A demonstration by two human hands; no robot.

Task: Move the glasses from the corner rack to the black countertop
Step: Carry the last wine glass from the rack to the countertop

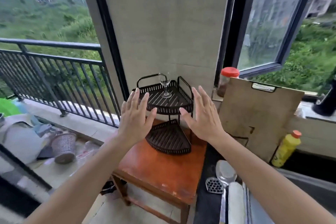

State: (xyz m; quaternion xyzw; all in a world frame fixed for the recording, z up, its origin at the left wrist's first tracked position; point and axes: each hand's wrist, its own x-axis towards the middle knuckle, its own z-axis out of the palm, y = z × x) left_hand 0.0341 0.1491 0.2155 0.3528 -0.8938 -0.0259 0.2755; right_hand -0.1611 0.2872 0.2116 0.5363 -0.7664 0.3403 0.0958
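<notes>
The left hand and right hand hover with fingers spread and palms empty, one at each front side of the dark two-tier metal corner rack. Beyond them, a clear stemmed glass stands upright near the top shelf's back corner. The rack sits on an orange-brown wooden surface, beside the black countertop.
</notes>
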